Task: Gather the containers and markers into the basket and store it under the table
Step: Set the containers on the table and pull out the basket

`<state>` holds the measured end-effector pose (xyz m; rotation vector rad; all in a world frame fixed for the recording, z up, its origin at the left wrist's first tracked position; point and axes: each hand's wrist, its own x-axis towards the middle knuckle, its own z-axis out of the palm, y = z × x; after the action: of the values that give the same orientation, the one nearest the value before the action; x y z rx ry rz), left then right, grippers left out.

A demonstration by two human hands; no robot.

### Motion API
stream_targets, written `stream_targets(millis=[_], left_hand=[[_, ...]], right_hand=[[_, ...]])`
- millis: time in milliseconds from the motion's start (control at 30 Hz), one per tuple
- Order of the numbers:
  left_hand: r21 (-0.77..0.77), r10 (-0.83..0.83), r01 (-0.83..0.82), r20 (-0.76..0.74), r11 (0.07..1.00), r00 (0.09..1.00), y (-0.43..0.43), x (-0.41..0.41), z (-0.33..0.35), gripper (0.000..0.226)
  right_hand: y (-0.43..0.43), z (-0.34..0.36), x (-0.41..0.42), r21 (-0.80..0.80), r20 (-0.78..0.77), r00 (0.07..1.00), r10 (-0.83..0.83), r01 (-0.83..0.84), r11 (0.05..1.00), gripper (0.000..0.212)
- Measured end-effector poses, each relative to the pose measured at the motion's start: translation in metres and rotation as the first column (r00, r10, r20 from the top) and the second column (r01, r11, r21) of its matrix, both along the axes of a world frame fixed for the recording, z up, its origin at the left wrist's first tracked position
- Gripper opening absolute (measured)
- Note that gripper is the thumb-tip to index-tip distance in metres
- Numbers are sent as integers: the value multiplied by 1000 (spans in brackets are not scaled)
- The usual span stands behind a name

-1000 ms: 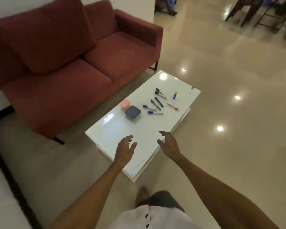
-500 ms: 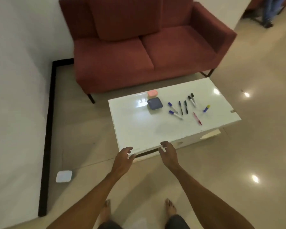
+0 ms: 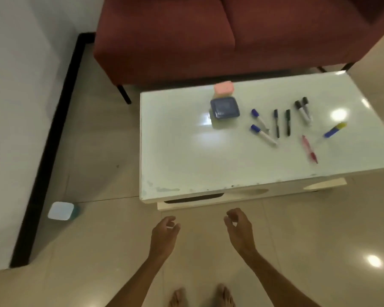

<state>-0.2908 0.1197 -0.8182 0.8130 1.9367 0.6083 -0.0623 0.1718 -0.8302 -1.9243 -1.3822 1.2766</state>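
Note:
On the white coffee table (image 3: 186, 156) stand a dark blue lidded container (image 3: 224, 107) and, just behind it, a pink container (image 3: 223, 88). To their right lie several markers: two blue-capped ones (image 3: 262, 132), two dark pens (image 3: 282, 122), two black-capped ones (image 3: 303, 109), a red pen (image 3: 309, 149) and a blue-and-yellow marker (image 3: 334, 129). My left hand (image 3: 164, 234) and my right hand (image 3: 238, 227) hover over the floor in front of the table's near edge, fingers loosely curled, holding nothing. No basket is visible.
A red sofa (image 3: 208, 41) stands behind the table. A small white-and-teal container (image 3: 61, 210) sits on the tiled floor at the left, near a black skirting strip (image 3: 49, 140) along the white wall. My bare feet (image 3: 200, 296) show at the bottom.
The view has swung round and closer to the table's long front side. Both hands have dropped from over the tabletop to below its near edge, fingers more curled.

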Motion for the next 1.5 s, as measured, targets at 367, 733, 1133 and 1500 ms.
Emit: stream_targets(millis=[367,733,1133,1500], left_hand=[[216,480,-454,-86,864,873,85,-46,-287,23],[160,495,-508,117,846,861,108,-71,-345,19],[109,492,-511,160,853,855,-40,-28,-248,43],[18,468,-482,210,876,858,-127,23,-98,43]], right_hand=[[107,-285,-15,61,-190,946,-262,278,959,40],[149,-330,-23,-102,-69,951,-302,295,950,25],[2,-244,12,-111,-62,950,-306,298,948,24],[-95,-94,71,-176,-35,943,-330,320,931,26]])
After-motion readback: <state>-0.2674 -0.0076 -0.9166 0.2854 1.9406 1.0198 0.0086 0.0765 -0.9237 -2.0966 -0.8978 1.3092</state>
